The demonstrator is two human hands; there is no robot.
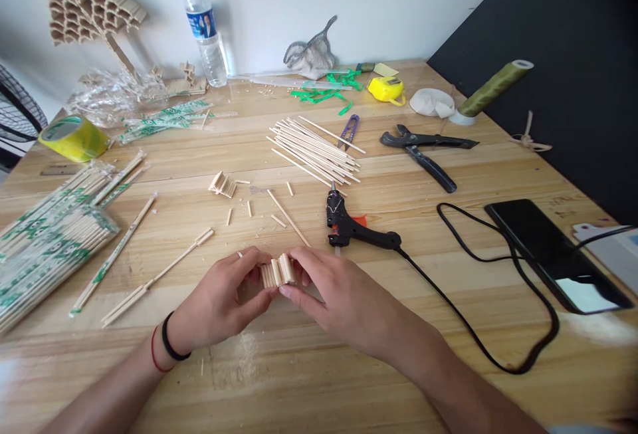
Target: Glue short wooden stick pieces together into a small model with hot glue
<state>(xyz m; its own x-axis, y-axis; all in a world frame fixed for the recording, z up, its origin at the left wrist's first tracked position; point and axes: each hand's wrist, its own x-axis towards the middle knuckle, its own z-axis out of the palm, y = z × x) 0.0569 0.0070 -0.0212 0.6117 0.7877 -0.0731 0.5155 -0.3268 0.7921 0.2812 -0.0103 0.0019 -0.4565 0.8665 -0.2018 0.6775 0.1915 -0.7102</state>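
Between both hands is a small block of short wooden stick pieces (278,272) lined up side by side, with a few more raised on top. My left hand (226,298) pinches its left end between thumb and fingers. At the right end, the thumb and fingertips of my right hand (326,288) are closed on the same block. Just beyond the hands lie a long wooden stick (289,218) and several short cut pieces (250,209). A similar small stick assembly (222,185) stands farther back. The black glue gun (361,224) rests on its side near my right hand.
Loose sticks (316,149), purple snips (349,131) and a black cutter (423,148) lie behind. Wrapped chopsticks (54,248) cover the left side. The glue gun's cord (463,321) loops by a phone (553,248). A water bottle (204,28) stands against the wall.
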